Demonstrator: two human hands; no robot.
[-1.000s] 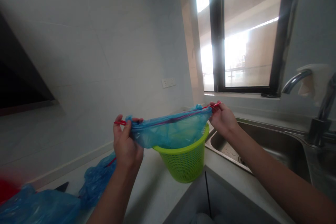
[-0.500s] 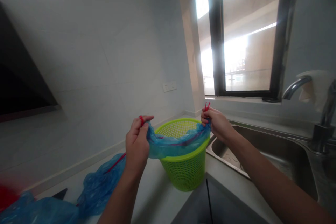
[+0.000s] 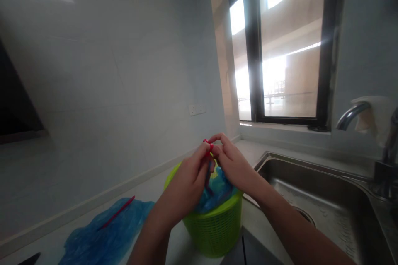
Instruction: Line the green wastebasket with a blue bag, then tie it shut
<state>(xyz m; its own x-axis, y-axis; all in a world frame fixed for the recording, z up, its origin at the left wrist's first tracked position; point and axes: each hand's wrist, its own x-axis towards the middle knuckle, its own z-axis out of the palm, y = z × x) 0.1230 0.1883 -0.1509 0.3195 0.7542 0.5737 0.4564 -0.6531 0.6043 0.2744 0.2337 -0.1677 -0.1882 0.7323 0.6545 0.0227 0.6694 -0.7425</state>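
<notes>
A lime-green perforated plastic basket point(image 3: 214, 232) stands on the counter. Over its mouth is a blue plastic bag point(image 3: 216, 194), gathered up toward my hands. My left hand point(image 3: 194, 174) and my right hand point(image 3: 228, 159) meet above the basket, fingers closed on the bag's red drawstring point(image 3: 209, 145). Loops of the red string show between the fingertips. The fingers partly cover one another, and the bag's gathered top is hidden behind them.
Another blue plastic bag point(image 3: 102, 227) with a red string lies on the white counter point(image 3: 174, 240) at the left. To the right are a steel sink point(image 3: 323, 215) and a faucet point(image 3: 354, 114) with a cloth over it. A wall socket point(image 3: 197, 109) and a window are behind.
My hands, which held the bag's two sides apart by the red string, have come together over the basket. The bag has bunched inward, and the view has shifted slightly.
</notes>
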